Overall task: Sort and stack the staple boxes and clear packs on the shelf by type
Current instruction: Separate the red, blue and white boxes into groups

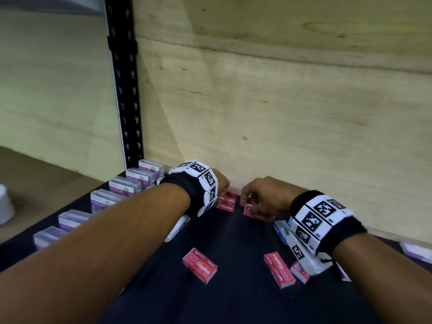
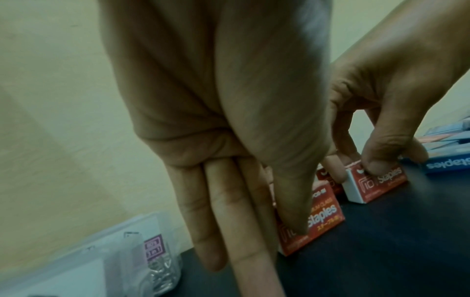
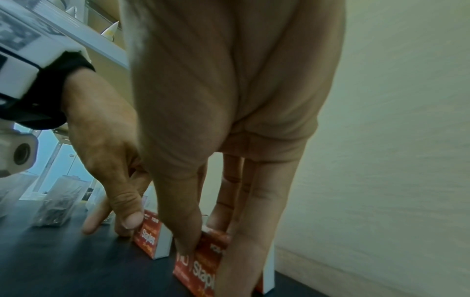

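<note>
At the back of the dark shelf (image 1: 233,295) stands a small stack of red staple boxes (image 1: 227,200). My left hand (image 1: 222,183) is over it, and in the left wrist view the thumb lies on the red stack (image 2: 324,217) with the fingers (image 2: 216,221) straight. Just to the right, my right hand (image 1: 253,199) pinches another red staple box (image 1: 253,212) between thumb and fingers; this gripped box (image 2: 376,180) rests on the shelf. Clear packs (image 1: 105,197) of paper clips stand in a row along the left side.
Loose red staple boxes lie nearer me: one (image 1: 199,265) at the centre, one (image 1: 279,268) to the right and one (image 1: 300,273) under my right wrist. A blue staple box (image 1: 281,230) lies beside my right wrist. The plywood back wall (image 1: 304,136) and a black post (image 1: 126,90) bound the shelf.
</note>
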Available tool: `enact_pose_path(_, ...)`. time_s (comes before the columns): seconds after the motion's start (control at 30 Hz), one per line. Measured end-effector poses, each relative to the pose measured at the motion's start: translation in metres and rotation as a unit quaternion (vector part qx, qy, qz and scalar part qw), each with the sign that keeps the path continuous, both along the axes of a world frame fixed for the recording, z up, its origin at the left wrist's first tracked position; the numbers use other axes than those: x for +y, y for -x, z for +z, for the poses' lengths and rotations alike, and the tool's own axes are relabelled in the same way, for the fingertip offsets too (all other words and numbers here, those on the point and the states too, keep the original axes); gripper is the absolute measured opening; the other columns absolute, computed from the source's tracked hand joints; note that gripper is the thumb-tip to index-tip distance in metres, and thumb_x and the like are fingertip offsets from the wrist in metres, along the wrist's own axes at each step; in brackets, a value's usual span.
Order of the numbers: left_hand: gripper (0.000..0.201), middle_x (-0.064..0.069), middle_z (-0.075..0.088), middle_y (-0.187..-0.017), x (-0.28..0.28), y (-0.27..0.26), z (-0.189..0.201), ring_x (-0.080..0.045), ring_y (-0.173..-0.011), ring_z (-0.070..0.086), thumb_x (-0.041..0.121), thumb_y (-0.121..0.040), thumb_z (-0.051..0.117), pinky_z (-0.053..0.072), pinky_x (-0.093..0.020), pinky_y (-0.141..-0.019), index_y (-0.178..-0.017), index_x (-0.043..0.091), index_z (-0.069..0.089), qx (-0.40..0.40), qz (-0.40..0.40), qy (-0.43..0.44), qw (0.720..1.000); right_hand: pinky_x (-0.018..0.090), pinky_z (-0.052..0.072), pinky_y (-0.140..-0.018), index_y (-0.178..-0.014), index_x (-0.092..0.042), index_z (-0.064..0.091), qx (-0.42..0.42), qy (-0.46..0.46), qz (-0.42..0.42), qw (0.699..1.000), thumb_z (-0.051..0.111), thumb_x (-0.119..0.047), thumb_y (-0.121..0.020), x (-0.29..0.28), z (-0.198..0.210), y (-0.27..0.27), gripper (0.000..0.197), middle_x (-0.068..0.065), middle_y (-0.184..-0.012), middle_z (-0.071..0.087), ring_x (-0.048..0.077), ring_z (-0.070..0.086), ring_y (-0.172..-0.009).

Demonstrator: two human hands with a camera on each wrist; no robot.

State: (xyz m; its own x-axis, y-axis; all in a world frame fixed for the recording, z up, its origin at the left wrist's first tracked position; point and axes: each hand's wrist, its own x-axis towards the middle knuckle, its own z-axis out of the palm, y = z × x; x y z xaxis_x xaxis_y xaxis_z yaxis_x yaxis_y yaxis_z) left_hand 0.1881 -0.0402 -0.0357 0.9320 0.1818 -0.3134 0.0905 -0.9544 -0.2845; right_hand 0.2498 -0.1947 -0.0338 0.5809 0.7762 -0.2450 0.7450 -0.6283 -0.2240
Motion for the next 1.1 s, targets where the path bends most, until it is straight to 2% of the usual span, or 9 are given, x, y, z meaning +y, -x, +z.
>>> enact_pose_path(0.1, 0.026, 0.004, 0.055, -0.093, -0.004, 0.006, 0.006, -0.002, -0.036, 0.046, 0.025, -0.087, 0.072, 0.029, -0.012, -0.027, -0.108, 0.018, 0.057, 0.008, 0.012, 0.03, 0.999, 0.037, 0.062, -0.068, -0.103, -0.028, 0.067, -0.008, 0.0, 0.012, 1.0, 0.068, -0.014, -0.09, -0.002, 0.005, 0.003, 0.019, 0.003, -0.101, 0.066, 0.017, 0.065, -0.057)
enact_pose_path(0.17, 0.022, 0.006, 0.064, -0.079, -0.007, 0.013, 0.011, 0.001, -0.034, 0.047, 0.025, -0.09, 0.068, 0.03, -0.012, -0.031, -0.107, 0.017, 0.056, -0.01, 0.017, 0.049, 0.999, 0.03, 0.056, -0.072, -0.11, -0.03, 0.066, -0.043, 0.011, 0.032, 0.998, 0.07, -0.018, -0.089, -0.005, 0.011, 0.005, 0.024, 0.0, -0.105, 0.067, 0.012, 0.062, -0.067)
enact_pose_path(0.2, 0.022, 0.005, 0.068, -0.078, -0.008, 0.018, 0.013, -0.001, -0.045, 0.054, 0.026, -0.091, 0.067, 0.032, -0.013, -0.038, -0.106, 0.017, 0.053, -0.022, 0.015, 0.057, 0.998, 0.027, 0.051, -0.074, -0.113, -0.03, 0.066, -0.061, 0.017, 0.04, 0.997, 0.071, -0.021, -0.089, -0.007, 0.014, 0.006, 0.026, -0.002, -0.107, 0.067, 0.012, 0.061, -0.076)
enact_pose_path(0.3, 0.051, -0.004, 0.061, -0.121, -0.011, 0.034, 0.02, -0.02, -0.103, 0.059, 0.032, -0.09, 0.066, 0.035, -0.024, -0.068, -0.134, 0.02, 0.044, -0.063, 0.002, 0.073, 0.995, 0.025, 0.043, -0.075, -0.115, -0.029, 0.064, -0.077, 0.018, 0.034, 0.996, 0.071, -0.029, -0.088, -0.015, 0.024, 0.011, 0.028, -0.005, -0.105, 0.065, 0.013, 0.059, -0.089)
enact_pose_path(0.37, 0.057, -0.004, 0.057, -0.129, -0.014, 0.046, 0.024, -0.023, -0.112, 0.056, 0.037, -0.089, 0.066, 0.035, -0.026, -0.074, -0.139, 0.024, 0.041, -0.075, -0.006, 0.073, 0.995, 0.026, 0.043, -0.075, -0.114, -0.029, 0.063, -0.078, 0.018, 0.027, 0.996, 0.07, -0.033, -0.089, -0.022, 0.03, 0.017, 0.027, -0.007, -0.103, 0.064, 0.013, 0.059, -0.089)
enact_pose_path(0.57, 0.059, 0.001, 0.057, -0.133, -0.028, 0.086, 0.027, -0.023, -0.118, 0.055, 0.046, -0.089, 0.062, 0.044, -0.033, -0.096, -0.143, 0.03, 0.043, -0.047, -0.037, 0.092, 0.994, 0.029, 0.05, -0.082, -0.114, -0.03, 0.062, -0.08, 0.047, 0.006, 0.996, 0.067, -0.042, -0.088, -0.043, 0.038, 0.044, 0.029, -0.007, -0.105, 0.065, 0.015, 0.062, -0.093)
enact_pose_path(0.7, 0.054, 0.001, 0.053, -0.138, -0.042, 0.115, 0.024, -0.023, -0.122, 0.053, 0.045, -0.09, 0.06, 0.042, -0.034, -0.097, -0.141, 0.033, 0.046, -0.014, -0.062, 0.085, 0.994, 0.034, 0.051, -0.09, -0.112, -0.028, 0.065, -0.069, 0.1, -0.016, 0.993, 0.069, -0.049, -0.084, -0.057, 0.034, 0.068, 0.035, -0.006, -0.108, 0.065, 0.017, 0.062, -0.098)
enact_pose_path(0.97, 0.044, 0.005, 0.061, -0.129, -0.054, 0.145, 0.008, -0.021, -0.115, 0.059, 0.023, -0.09, 0.06, 0.05, -0.038, -0.096, -0.133, 0.031, 0.056, 0.013, -0.066, 0.08, 0.995, 0.033, 0.052, -0.075, -0.089, -0.006, 0.069, -0.094, 0.166, -0.037, 0.981, 0.066, -0.044, -0.087, -0.07, 0.014, 0.104, 0.038, 0.007, -0.094, 0.07, 0.026, 0.064, -0.084)
enact_pose_path(1.1, 0.046, 0.0, 0.06, -0.131, -0.055, 0.152, 0.004, -0.023, -0.116, 0.058, 0.017, -0.09, 0.06, 0.049, -0.038, -0.098, -0.135, 0.026, 0.055, 0.02, -0.064, 0.063, 0.996, 0.029, 0.046, -0.069, -0.083, -0.013, 0.055, -0.13, 0.18, -0.049, 0.974, 0.071, -0.044, -0.083, -0.071, 0.013, 0.116, 0.035, 0.005, -0.09, 0.061, 0.025, 0.057, -0.078)
